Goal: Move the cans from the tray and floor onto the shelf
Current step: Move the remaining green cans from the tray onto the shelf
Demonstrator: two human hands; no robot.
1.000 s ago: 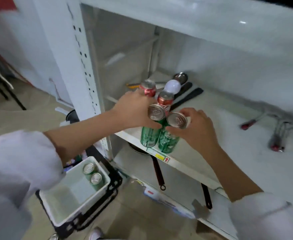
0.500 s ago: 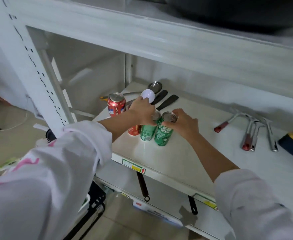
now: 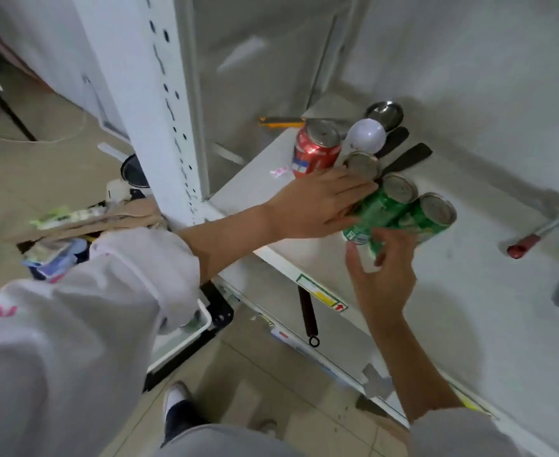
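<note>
Currently, left hand (image 3: 317,201) lies flat and open against the green cans (image 3: 400,212), right hand (image 3: 382,275) open at 6 o'clock; careless withdrawal could topple them.

Four cans upright on shelf (image 3: 304,255), near its front-left corner. Red can (image 3: 314,153) rearmost. Second can (image 3: 364,164) beside it, body hidden, only silver top visible. Two green cans (image 3: 383,206) (image 3: 426,219) touching, side by side, nearest front edge.
</note>
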